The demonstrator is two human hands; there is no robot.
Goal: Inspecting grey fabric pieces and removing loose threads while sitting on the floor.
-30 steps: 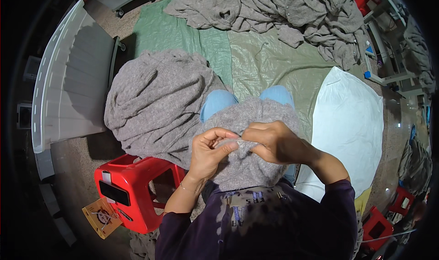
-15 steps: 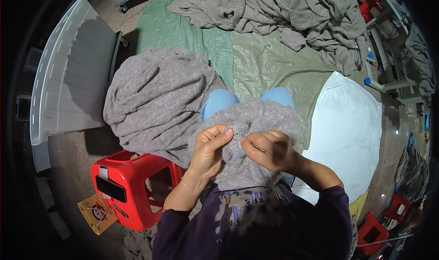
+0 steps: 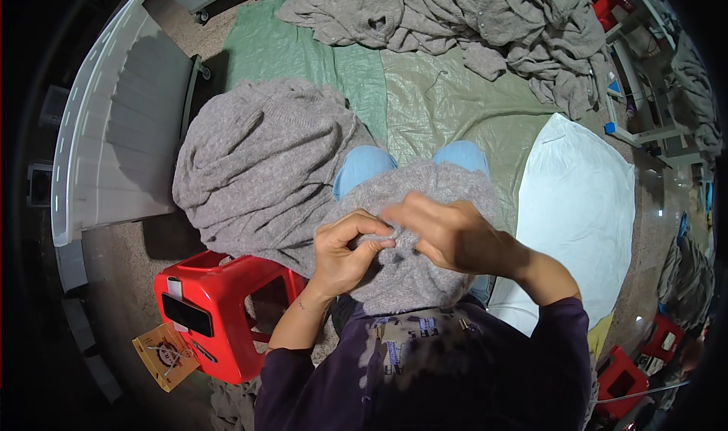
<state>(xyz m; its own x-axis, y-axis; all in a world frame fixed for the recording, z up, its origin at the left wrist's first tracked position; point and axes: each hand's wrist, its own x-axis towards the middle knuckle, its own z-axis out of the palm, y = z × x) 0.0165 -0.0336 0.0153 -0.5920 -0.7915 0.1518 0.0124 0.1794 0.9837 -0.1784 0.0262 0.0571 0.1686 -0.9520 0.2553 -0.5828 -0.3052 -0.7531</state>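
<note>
A fuzzy grey knit garment [image 3: 406, 283] lies bunched over my lap, against my blue-trousered knees [image 3: 461, 155]. My left hand [image 3: 343, 253] pinches a fold of the knit between thumb and forefinger. Close beside it, my right hand [image 3: 459, 235] is over the same spot, with its thumb low near the fabric and its fingers reaching toward the left fingertips. Motion smears those right fingers, so whether they hold anything small cannot be made out. A big heap of the same grey knit [image 3: 258, 166] rises just left of my knees.
At the lower left stands a red plastic stool [image 3: 227, 355] with a black phone [image 3: 187, 314] and a yellow box [image 3: 163, 359]. A white bin [image 3: 114, 143] rises at the left. To the right lies a white sack [image 3: 580, 219]. More grey knits [image 3: 455, 14] cover the far tarp [image 3: 447, 105].
My right hand has lifted and swung forward and left over the knit, its fingers now extended and blurred. My left hand has turned slightly, and its pinch is a little nearer me.
</note>
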